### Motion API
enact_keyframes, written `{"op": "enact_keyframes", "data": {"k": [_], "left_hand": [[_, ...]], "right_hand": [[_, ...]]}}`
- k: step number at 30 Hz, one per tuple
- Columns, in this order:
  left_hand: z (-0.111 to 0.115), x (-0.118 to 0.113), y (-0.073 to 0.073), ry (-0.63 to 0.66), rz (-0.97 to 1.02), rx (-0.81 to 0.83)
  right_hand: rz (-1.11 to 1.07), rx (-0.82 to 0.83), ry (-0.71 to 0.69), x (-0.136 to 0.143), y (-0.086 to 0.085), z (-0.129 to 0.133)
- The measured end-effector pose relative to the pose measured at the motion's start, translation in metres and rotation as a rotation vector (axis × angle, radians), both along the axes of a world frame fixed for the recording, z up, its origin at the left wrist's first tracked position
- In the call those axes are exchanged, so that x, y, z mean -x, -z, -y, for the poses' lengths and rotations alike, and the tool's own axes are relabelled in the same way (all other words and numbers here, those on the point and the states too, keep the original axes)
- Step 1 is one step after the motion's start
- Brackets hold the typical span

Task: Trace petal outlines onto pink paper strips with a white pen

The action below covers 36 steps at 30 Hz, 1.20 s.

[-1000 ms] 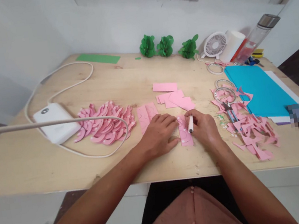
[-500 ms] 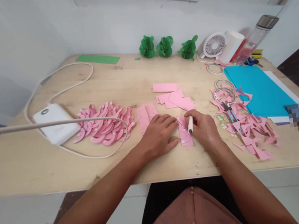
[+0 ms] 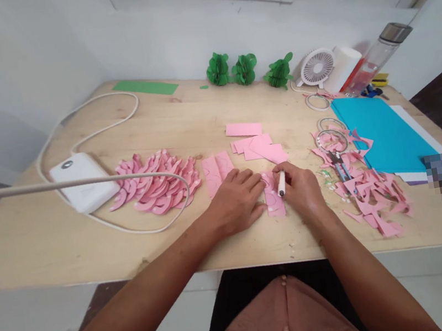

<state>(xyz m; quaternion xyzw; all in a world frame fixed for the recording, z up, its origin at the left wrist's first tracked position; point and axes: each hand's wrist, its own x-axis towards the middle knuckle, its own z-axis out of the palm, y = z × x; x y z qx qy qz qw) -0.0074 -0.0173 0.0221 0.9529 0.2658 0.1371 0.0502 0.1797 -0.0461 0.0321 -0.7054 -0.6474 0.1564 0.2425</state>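
My right hand (image 3: 301,189) is closed round a white pen (image 3: 281,184) over a pink paper strip (image 3: 276,207) marked with curved lines. Flat on the table, my left hand (image 3: 240,199) has its fingers stretched out, their tips at the strip's left edge. Left of that hand lie two more marked pink strips (image 3: 211,172), partly under it. Plain pink pieces (image 3: 257,145) sit just beyond the hands. A heap of curved pink cutouts (image 3: 160,183) is farther left.
A white power bank (image 3: 83,181) with a looping cable is at the left. Pink scraps (image 3: 377,196), a cutter (image 3: 341,166), tape rings and a blue folder (image 3: 383,131) lie right. Green paper shapes (image 3: 245,69), a fan (image 3: 317,67) and a bottle (image 3: 376,60) stand at the back.
The thumb of my left hand has drawn in slightly toward its fingers. My right hand and the pen look almost unmoved.
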Motion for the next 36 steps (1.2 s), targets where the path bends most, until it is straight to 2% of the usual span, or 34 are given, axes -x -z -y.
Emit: {"op": "enact_keyframes", "data": {"k": [8,36], "left_hand": [[0.0014,-0.0019,-0.0019,0.006,-0.041,-0.043],[-0.0013,0.0007,0.0024,0.012,0.050,0.015]], "right_hand": [[0.004,0.002,0.009,-0.0007,0.0016,-0.0005],[0.035,-0.011,0.005,0.0009,-0.0001,-0.0007]]}}
